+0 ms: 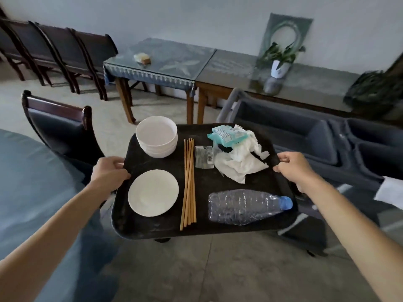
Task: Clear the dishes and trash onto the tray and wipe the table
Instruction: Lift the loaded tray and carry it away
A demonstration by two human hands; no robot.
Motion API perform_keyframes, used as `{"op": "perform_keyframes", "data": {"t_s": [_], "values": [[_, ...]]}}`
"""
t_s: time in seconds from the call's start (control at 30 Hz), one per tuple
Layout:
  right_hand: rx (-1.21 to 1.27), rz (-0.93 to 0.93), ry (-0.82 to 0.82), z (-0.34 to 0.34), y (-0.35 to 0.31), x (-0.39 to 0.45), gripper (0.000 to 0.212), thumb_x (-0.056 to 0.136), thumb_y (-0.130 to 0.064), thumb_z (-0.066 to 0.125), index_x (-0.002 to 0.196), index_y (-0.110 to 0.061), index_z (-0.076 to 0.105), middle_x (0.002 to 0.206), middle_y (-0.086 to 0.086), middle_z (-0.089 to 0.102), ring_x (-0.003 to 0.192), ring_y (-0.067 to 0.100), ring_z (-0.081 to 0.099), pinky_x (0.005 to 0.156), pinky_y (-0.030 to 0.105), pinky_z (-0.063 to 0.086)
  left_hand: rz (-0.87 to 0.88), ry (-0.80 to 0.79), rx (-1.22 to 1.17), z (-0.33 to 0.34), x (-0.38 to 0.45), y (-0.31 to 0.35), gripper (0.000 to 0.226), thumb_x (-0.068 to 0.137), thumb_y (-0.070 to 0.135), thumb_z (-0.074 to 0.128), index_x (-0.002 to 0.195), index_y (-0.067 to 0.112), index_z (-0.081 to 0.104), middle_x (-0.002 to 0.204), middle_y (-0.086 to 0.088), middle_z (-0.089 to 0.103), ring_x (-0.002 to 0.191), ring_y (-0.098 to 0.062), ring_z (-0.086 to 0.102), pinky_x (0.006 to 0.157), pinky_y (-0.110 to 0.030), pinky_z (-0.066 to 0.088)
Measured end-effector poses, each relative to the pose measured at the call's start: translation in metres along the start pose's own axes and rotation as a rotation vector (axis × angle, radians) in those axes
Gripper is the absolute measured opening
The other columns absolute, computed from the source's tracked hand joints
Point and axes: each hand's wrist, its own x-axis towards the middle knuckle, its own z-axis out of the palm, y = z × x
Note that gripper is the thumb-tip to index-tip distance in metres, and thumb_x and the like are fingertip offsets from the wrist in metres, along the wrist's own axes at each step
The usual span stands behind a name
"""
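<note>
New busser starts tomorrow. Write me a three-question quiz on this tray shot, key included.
1. True or false: both hands grip the black tray by its side edges.
2. What lies between the flat plate and the plastic bottle? A) a spoon B) chopsticks C) a cup
3. Fill in: the stacked bowls sit at the tray's far ____ corner.

Key:
1. True: the left hand and right hand each hold a side edge.
2. B
3. left, opposite the crumpled napkins and the teal wrapper.
</note>
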Motion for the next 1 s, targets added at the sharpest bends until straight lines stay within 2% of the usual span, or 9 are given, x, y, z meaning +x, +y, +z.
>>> {"op": "perform_keyframes", "data": {"t_s": [0.1,0.23,0.3,0.4,0.5,0.6,0.77,0.9,1.0], "values": [[0.008,0.022,0.069,-0.055,0.018,0.023,0.035,0.085,0.006,0.071,0.115,-0.012,0.073,0.105,0.003,0.072,0.106,0.023,0.065,0.093,0.033,0.051,0.063,-0.082,-0.006,0.049,0.012,0.051,0.036,0.076,-0.012,0.071,0.100,0.014,0.073,0.085,-0.008,0.073,0.079,-0.026,0.068,0.074,-0.034,0.057],[-0.004,0.075,0.150,-0.118,0.043,0.052,0.047,0.086,0.003,0.071,0.132,-0.006,0.067,0.128,0.010,0.070,0.126,0.030,0.060,0.110,0.043,0.047,0.147,-0.185,0.008,0.112,0.029,0.111,0.035,0.076,-0.014,0.071,0.084,0.020,0.071,0.086,-0.013,0.074,0.087,-0.035,0.070,0.086,-0.049,0.060],[-0.001,0.101,0.190,-0.146,0.052,0.064,0.051,0.087,0.004,0.070,0.136,-0.005,0.063,0.131,0.012,0.067,0.130,0.031,0.057,0.113,0.044,0.044,0.177,-0.209,0.025,0.141,0.036,0.140,0.036,0.077,-0.013,0.072,0.079,0.023,0.070,0.086,-0.014,0.074,0.085,-0.033,0.070,0.084,-0.046,0.060],[0.022,0.148,0.218,-0.180,0.068,0.085,0.048,0.086,0.004,0.071,0.131,-0.008,0.067,0.127,0.009,0.068,0.122,0.033,0.061,0.103,0.041,0.050,0.231,-0.235,0.081,0.180,0.043,0.181,0.031,0.079,-0.011,0.072,0.078,0.020,0.072,0.084,-0.011,0.073,0.079,-0.026,0.066,0.074,-0.037,0.057],[0.046,0.211,0.238,-0.206,0.084,0.109,0.038,0.083,0.002,0.073,0.118,-0.011,0.075,0.111,0.013,0.075,0.107,0.036,0.068,0.090,0.041,0.056,0.252,-0.267,0.107,0.217,0.060,0.215,0.027,0.077,-0.009,0.075,0.097,0.009,0.078,0.093,-0.013,0.075,0.087,-0.029,0.069,0.079,-0.041,0.060],[0.075,0.258,0.264,-0.225,0.093,0.132,0.033,0.083,0.004,0.072,0.111,-0.013,0.077,0.105,0.014,0.075,0.102,0.037,0.069,0.087,0.047,0.059,0.260,-0.292,0.147,0.255,0.077,0.244,0.032,0.078,-0.007,0.076,0.107,0.006,0.076,0.101,-0.013,0.073,0.092,-0.029,0.068,0.082,-0.041,0.059],[0.120,0.322,0.282,-0.237,0.110,0.186,0.036,0.083,0.002,0.071,0.114,-0.015,0.077,0.099,0.013,0.076,0.094,0.035,0.071,0.088,0.046,0.061,0.300,-0.319,0.202,0.316,0.114,0.278,0.030,0.082,-0.004,0.073,0.110,0.007,0.075,0.100,-0.010,0.072,0.084,-0.022,0.066,0.061,-0.028,0.050],[0.115,0.382,0.254,-0.236,0.123,0.237,0.042,0.086,-0.001,0.069,0.124,-0.017,0.072,0.106,0.010,0.074,0.098,0.031,0.070,0.090,0.051,0.060,0.317,-0.332,0.267,0.360,0.144,0.300,0.022,0.088,-0.003,0.068,0.106,0.008,0.076,0.097,-0.010,0.070,0.079,-0.020,0.064,0.055,-0.023,0.045],[0.090,0.396,0.219,-0.230,0.124,0.272,0.049,0.090,-0.001,0.065,0.137,-0.015,0.064,0.117,0.009,0.070,0.103,0.028,0.067,0.087,0.046,0.061,0.324,-0.319,0.290,0.389,0.171,0.308,0.024,0.090,-0.002,0.066,0.111,0.007,0.074,0.096,-0.009,0.069,0.078,-0.019,0.063,0.053,-0.022,0.045]]}}
